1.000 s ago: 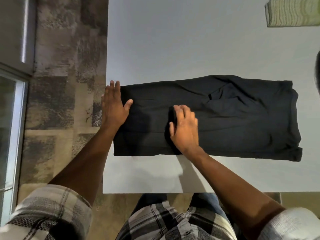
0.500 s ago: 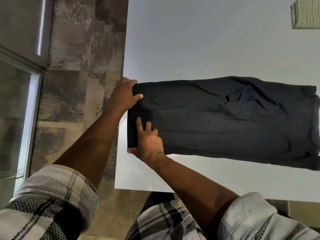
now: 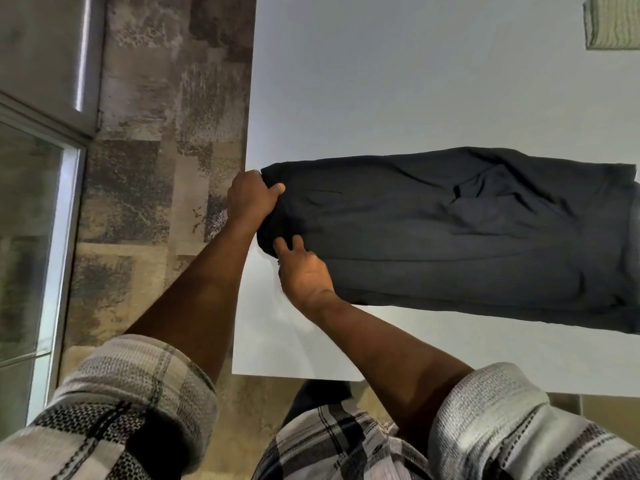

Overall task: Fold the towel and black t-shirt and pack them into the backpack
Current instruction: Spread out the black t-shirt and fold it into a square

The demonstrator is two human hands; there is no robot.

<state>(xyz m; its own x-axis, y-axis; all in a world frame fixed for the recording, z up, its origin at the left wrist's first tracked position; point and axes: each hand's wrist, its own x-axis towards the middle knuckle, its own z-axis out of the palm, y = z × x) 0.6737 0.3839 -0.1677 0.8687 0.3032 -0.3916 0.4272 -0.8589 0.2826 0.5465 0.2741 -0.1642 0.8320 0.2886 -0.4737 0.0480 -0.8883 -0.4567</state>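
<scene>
- Head view: a person in a plaid shirt (image 3: 117,410) leans over a white table (image 3: 415,81), both hands at the left end of a black t-shirt (image 3: 450,233) that lies as a long folded band across the table, running from the table's left edge off the right of the picture.
- Left hand (image 3: 250,199) — fingers curled round the far-left corner of the shirt, thumb on top of the cloth, pinching it at the table's edge.
- Right hand (image 3: 304,271) — on the near-left corner; its fingers reach onto the bunched hem, but whether they pinch the cloth or merely press it cannot be told.
- Handling, as a judgement: the shirt looks light, soft and limp, with slack creases near its middle. It should drape rather than hold a shape, so a grip on both left corners at once seems the sound way to carry that end over toward the right without the layers sliding apart.
- Striped greenish towel (image 3: 613,22) — already folded, by the look of it, at the table's far-right corner, well apart from the shirt.
- Containers: no backpack shows in this view, so nothing can be said of its contents; packing appears not yet begun.
</scene>
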